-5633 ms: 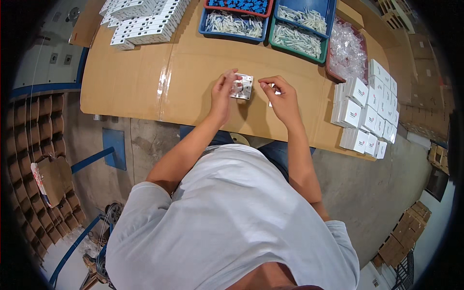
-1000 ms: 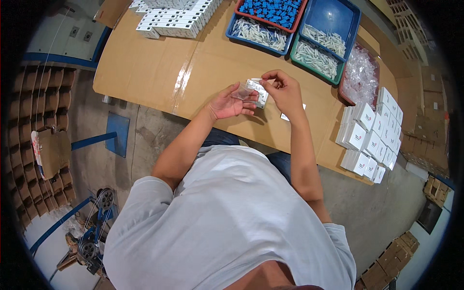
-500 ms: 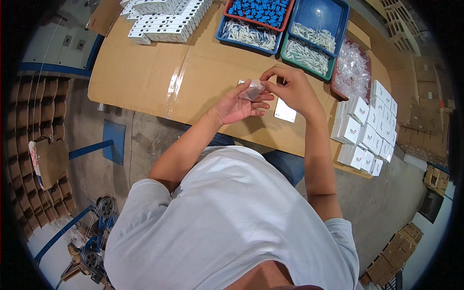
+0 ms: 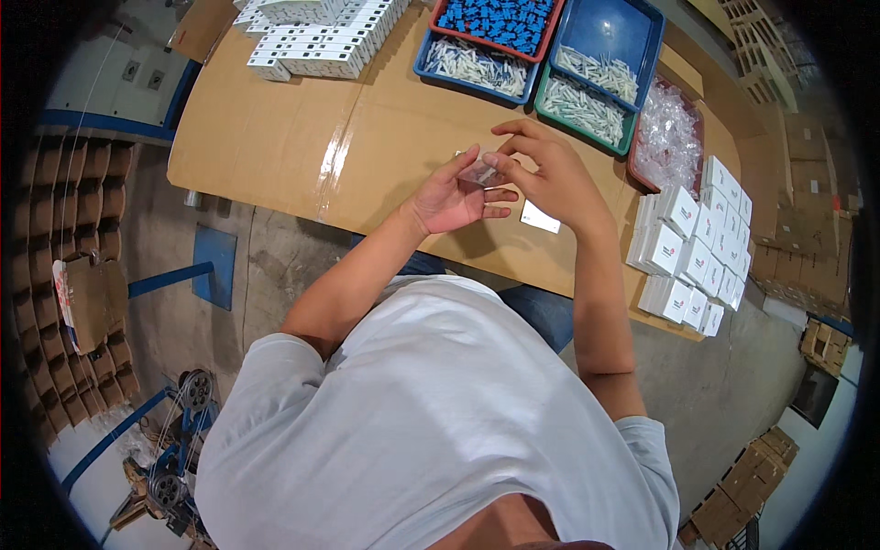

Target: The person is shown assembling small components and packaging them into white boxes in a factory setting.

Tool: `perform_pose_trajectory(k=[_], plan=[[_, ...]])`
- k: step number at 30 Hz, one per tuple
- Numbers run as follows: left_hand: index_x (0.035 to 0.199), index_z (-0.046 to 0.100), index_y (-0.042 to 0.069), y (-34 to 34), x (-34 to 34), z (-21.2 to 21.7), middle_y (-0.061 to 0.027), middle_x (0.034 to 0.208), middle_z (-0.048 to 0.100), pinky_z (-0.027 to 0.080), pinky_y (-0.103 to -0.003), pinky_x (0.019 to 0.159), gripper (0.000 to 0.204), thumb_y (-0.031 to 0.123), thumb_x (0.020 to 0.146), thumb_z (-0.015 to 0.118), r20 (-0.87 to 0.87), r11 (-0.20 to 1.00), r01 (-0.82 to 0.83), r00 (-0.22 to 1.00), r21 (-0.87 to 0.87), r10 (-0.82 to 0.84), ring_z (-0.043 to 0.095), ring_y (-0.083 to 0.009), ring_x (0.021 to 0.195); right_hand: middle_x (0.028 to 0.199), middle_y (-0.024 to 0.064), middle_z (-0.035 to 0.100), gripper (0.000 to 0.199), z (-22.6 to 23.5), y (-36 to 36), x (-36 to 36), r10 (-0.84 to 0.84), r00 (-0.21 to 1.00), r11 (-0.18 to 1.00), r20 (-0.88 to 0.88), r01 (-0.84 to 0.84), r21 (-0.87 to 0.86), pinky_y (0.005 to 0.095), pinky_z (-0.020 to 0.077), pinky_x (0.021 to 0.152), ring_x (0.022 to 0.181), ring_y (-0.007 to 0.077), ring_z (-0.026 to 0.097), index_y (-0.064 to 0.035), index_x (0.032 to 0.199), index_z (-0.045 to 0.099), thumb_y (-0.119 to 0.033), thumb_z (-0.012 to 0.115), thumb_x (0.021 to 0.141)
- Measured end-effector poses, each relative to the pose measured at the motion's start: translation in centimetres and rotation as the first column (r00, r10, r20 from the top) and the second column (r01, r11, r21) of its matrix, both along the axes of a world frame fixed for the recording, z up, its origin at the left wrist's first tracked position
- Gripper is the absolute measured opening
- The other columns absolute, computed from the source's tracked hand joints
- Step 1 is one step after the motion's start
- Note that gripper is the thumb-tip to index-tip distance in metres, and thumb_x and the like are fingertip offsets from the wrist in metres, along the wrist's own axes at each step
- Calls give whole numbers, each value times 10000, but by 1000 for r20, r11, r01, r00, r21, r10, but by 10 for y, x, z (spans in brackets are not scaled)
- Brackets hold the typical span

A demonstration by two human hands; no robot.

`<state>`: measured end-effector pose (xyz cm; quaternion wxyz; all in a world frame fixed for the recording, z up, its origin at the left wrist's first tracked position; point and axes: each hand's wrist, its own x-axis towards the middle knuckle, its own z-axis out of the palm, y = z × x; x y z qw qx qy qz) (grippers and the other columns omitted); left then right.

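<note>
A small clear plastic bag (image 4: pixel 478 171) is held above the cardboard-covered table (image 4: pixel 266 156). My left hand (image 4: pixel 447 198) grips it between the thumb and index finger, palm turned up, its lower fingers loosely extended. From the right, my right hand (image 4: pixel 557 179) reaches over with bent fingers, its thumb at the bag's edge; the fingertips partly cover the bag, so what is inside cannot be made out. Below the right hand a flat white box (image 4: pixel 540 218) lies on the table, partly hidden by that hand.
Long white boxes (image 4: pixel 316 57) are stacked at the far left. Trays at the back hold blue parts (image 4: pixel 500 23), white tubes (image 4: pixel 585 112) and clear plastic bags (image 4: pixel 667 137). Square white boxes (image 4: pixel 701 247) stand in piles along the right edge.
My right hand has shifted slightly left and closer to my left hand, covering more of the plastic bag and of the white box below. The bag looks more flattened.
</note>
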<state>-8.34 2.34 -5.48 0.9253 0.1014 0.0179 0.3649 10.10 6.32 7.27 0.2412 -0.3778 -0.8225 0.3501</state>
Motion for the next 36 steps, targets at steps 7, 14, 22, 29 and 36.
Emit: perform_pose_trajectory(k=[7,14,22,29,36], plan=[[1349,590,196,-1,5,-1,-64,1305,625,457,-488,1031,494,550,1016,503,-31,1000,6,999,-9,-6,583,-285,1229,1188,141,673,348,-8,5,1,33,993,999,116,-34,3,332,547,862,1027,214,664,21,1107,710,-277,539,1053],[1308,618,212,-3,4,7,-40,1252,644,460,-500,1019,462,551,1011,516,-26,999,22,999,24,-22,577,-291,1236,1103,107,680,543,-17,4,2,38,979,845,-203,-140,-517,308,563,861,979,147,654,-4,1367,574,-445,431,1084],[1353,581,165,-4,6,0,-69,1321,616,472,-476,1024,505,540,1027,491,55,997,26,998,67,-30,588,-284,1236,1089,113,689,551,-8,1,-6,65,983,829,-173,-150,-539,305,567,870,976,168,666,28,1335,592,-441,455,1079],[1329,598,164,-4,1,2,-64,1304,618,471,-480,1023,492,537,1020,509,48,999,43,998,0,-43,575,-279,1236,1088,141,694,521,-5,1,-4,17,986,850,-168,-103,-517,321,563,853,967,176,669,44,1301,611,-406,465,1083],[1313,612,194,-8,0,-3,-53,1303,614,453,-480,1040,447,514,1008,542,28,1000,-1,1000,9,1,563,-269,1214,1044,217,715,515,-7,-5,-16,60,997,941,-51,-73,-329,355,555,830,928,299,710,99,1074,674,-389,512,1058]])
